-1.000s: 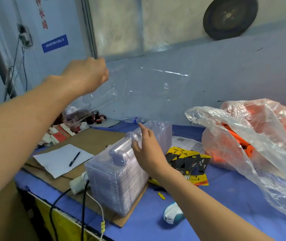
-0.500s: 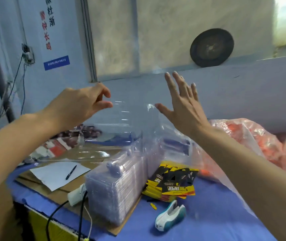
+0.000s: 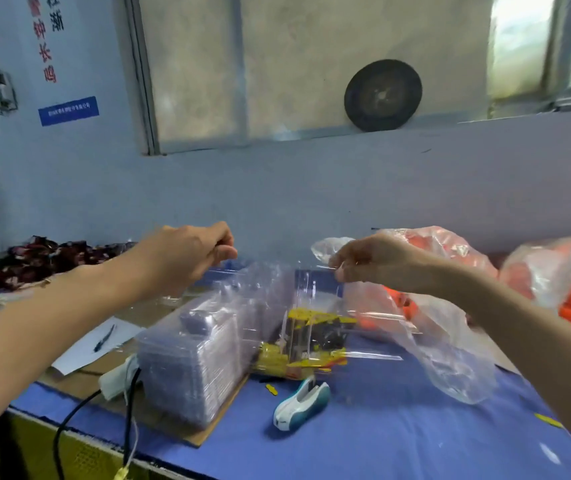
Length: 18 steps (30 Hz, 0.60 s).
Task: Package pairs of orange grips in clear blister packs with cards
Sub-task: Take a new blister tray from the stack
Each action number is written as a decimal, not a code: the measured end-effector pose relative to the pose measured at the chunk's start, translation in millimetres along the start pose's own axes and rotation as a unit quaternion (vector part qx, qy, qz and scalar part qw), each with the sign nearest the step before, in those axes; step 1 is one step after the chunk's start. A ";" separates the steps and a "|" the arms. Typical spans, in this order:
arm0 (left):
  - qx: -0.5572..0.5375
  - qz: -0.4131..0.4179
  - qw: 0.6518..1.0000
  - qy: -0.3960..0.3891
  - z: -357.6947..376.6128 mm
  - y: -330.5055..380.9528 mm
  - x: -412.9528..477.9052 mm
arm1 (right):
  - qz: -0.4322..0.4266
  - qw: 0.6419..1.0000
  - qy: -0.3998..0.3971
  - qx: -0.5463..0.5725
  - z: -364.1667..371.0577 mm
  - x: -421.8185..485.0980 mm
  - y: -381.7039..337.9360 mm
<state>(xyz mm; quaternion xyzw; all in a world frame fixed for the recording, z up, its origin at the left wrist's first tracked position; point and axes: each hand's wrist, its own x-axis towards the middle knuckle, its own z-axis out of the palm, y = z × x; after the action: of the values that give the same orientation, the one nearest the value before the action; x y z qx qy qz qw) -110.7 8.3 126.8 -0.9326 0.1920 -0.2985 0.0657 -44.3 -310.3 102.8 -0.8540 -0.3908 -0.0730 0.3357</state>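
Head — hands (image 3: 187, 261) (image 3: 374, 263) lower, on clear bag (image 3: 315, 299)

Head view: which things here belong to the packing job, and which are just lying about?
Job: blister stack; yellow cards; near grip bag; far grip bag; clear bag, pinched by left hand and right hand.
Lying about: pen; paper; white-teal tool; black disc; cable.
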 end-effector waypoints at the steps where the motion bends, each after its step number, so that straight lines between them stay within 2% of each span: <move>1: -0.008 0.001 1.000 -0.001 7.2 5.6 1.2 | 0.010 1.000 -0.006 -0.026 -4.3 -4.5 2.5; 3: -0.032 -0.005 0.999 0.006 22.7 19.4 4.8 | 0.040 0.997 -0.021 -0.066 -12.8 -16.4 8.0; 8: -0.065 -0.002 0.997 -0.033 65.3 76.1 19.2 | 0.124 0.984 -0.094 -0.083 -28.7 -65.4 39.0; 15: -0.170 0.016 0.978 -0.121 168.7 186.3 39.3 | 0.239 0.961 -0.087 -0.107 -26.3 -157.7 124.4; 18: -0.178 0.003 0.970 -0.164 219.6 227.0 46.5 | 0.281 0.951 -0.080 -0.096 -14.2 -190.4 165.1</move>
<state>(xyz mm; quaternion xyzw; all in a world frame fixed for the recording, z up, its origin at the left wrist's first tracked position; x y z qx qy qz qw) -20.5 -216.7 -80.9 -0.9650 0.2311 -0.1019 -0.0702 -54.3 -514.5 -45.2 -0.9606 -0.1517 0.0557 0.2264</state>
